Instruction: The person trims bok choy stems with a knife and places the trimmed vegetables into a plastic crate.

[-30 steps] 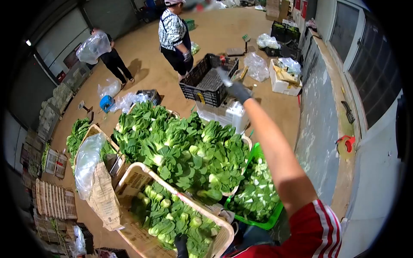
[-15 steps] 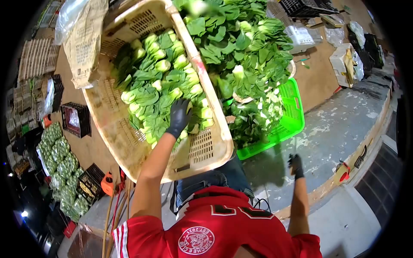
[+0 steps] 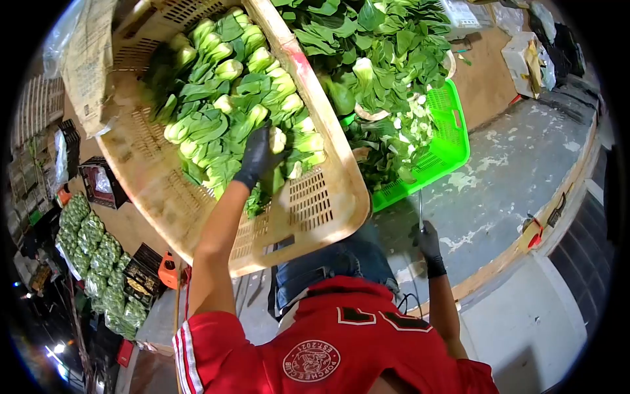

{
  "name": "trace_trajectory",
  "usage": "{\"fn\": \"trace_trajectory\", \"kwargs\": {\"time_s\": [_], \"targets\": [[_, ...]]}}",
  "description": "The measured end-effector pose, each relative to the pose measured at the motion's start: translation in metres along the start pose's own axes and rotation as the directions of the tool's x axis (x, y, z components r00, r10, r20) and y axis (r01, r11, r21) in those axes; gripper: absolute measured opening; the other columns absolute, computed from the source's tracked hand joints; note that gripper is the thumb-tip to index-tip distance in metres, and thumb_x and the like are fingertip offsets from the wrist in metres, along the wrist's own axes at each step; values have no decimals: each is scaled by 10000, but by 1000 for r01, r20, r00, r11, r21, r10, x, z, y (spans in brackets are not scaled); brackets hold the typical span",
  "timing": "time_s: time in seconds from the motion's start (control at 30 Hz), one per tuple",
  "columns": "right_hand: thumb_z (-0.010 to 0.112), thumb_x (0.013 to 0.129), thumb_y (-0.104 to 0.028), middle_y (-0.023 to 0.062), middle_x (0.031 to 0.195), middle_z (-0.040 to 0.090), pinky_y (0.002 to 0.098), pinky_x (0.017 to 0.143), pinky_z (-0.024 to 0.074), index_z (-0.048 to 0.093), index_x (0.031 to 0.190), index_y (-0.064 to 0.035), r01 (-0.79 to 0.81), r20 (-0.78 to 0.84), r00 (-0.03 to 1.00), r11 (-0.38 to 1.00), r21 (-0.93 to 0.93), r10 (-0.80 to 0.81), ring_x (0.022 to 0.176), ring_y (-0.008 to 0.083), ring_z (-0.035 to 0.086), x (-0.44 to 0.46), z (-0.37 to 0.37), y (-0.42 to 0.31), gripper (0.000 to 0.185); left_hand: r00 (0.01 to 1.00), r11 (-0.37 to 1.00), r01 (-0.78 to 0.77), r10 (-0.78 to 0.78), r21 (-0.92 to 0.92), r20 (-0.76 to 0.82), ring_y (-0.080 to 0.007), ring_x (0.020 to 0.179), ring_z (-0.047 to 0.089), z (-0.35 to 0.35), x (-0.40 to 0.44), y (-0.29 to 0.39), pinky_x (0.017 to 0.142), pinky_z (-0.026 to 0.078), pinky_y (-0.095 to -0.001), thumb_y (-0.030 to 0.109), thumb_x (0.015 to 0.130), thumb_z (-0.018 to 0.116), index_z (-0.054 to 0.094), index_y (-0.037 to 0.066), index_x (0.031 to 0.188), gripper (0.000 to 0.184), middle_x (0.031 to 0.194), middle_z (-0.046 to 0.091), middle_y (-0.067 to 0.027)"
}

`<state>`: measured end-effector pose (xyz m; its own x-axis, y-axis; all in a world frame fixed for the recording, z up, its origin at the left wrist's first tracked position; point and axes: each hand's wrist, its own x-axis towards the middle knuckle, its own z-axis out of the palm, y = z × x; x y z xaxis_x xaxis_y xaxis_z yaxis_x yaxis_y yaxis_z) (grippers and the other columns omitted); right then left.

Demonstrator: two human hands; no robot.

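Note:
My left hand (image 3: 257,156), in a black glove, is inside the beige plastic crate (image 3: 357,190). Its fingers are closed around a head of bok choy (image 3: 277,140), with the pale stem end showing beside the thumb. Under and around it lie rows of more bok choy (image 3: 203,128) with green leaves and pale bases. Low on the right, my right hand (image 3: 430,240), also gloved in black, is closed on a thin knife (image 3: 420,209) whose narrow metal blade points up toward the green basket. Its handle is mostly hidden by the fingers.
A bright green basket (image 3: 453,141) holds cut leaves and trimmings. Behind it is a large heap of bok choy (image 3: 387,46). Cardboard (image 3: 88,65) hangs over the crate's left side. Bagged green produce (image 3: 98,256), dark crates (image 3: 104,182) and an orange object (image 3: 168,270) stand on the left.
My left hand has gone from lying on the bok choy to gripping one head. My right hand has moved left and up, and the knife blade now shows. The view has shifted slightly.

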<state>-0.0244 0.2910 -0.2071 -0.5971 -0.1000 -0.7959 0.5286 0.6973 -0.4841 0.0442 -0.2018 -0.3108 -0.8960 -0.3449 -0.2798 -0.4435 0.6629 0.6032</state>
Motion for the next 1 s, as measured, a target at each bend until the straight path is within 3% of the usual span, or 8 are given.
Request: {"fn": "trace_trajectory", "kwargs": {"time_s": [0.2, 0.3, 0.43, 0.53, 0.63, 0.8, 0.9, 1.0], "targets": [[709, 728, -127, 97, 913, 615, 280, 699, 467, 533, 1092, 6, 542, 108, 835, 840, 16, -540, 803, 117, 562, -43, 59, -195, 425, 978, 456, -79, 209, -887, 20, -259, 1185, 423, -134, -59, 147, 1009, 337, -370, 186, 535, 851, 401, 53, 1216, 828, 1263, 441, -148], [764, 685, -133, 82, 1089, 571, 281, 860, 426, 456, 1247, -20, 662, 229, 610, 646, 379, -759, 974, 136, 521, -57, 69, -250, 650, 827, 419, -272, 562, -866, 12, -274, 1197, 408, -157, -65, 213, 1024, 298, -384, 224, 526, 842, 506, 68, 1191, 762, 1273, 444, -136], [717, 730, -89, 43, 1135, 550, 278, 884, 409, 455, 1255, -15, 446, 291, 644, 657, 608, -707, 997, 118, 506, -77, 31, -255, 591, 944, 669, -287, 319, -685, -84, -280, 1167, 437, -137, -69, 254, 1005, 315, -370, 292, 663, 759, 467, -1, 1218, 693, 1207, 500, -150], [709, 753, -110, 64, 1093, 579, 276, 855, 429, 503, 1203, -11, 727, 107, 591, 585, 359, -800, 971, 120, 530, -65, 29, -223, 505, 916, 637, 115, 230, -763, 330, -214, 1121, 474, -110, -84, 280, 984, 342, -329, 230, 719, 738, 407, -29, 1251, 678, 1212, 495, -127], [720, 757, -150, 67, 1062, 593, 272, 849, 433, 513, 1190, -8, 551, 183, 643, 615, 564, -743, 955, 120, 537, -70, 14, -196, 501, 838, 526, 266, 288, -808, 463, -177, 1128, 467, -73, -87, 271, 975, 362, -323, 171, 689, 760, 349, -11, 1293, 752, 1208, 495, -89], [725, 724, -281, 92, 699, 535, 326, 550, 441, 571, 948, 26, 657, 123, 732, 742, 135, -671, 547, 190, 516, -61, -43, -147, 410, 657, 578, 359, 401, -733, 638, -173, 1123, 478, -47, -95, 285, 976, 370, -320, 143, 592, 820, 348, -16, 1294, 861, 1204, 499, -80], [720, 715, -294, 157, 748, 597, 382, 558, 466, 592, 914, -29, 703, -228, 517, 561, -437, -825, 637, 304, 595, -55, -53, -116, 355, 571, 693, 395, 329, -603, 752, -191, 1090, 503, -43, -92, 303, 964, 382, -336, 177, 562, 820, 397, 3, 1270, 844, 1180, 524, -77], [703, 718, -270, 143, 742, 594, 386, 559, 475, 592, 880, -51, 632, -155, 609, 594, -498, -778, 663, 309, 604, -74, -44, -84, 295, 604, 766, 292, 316, -572, 732, -175, 1022, 528, -27, -89, 314, 907, 418, -313, 233, 631, 802, 418, -16, 1222, 747, 1129, 549, -96]]}}
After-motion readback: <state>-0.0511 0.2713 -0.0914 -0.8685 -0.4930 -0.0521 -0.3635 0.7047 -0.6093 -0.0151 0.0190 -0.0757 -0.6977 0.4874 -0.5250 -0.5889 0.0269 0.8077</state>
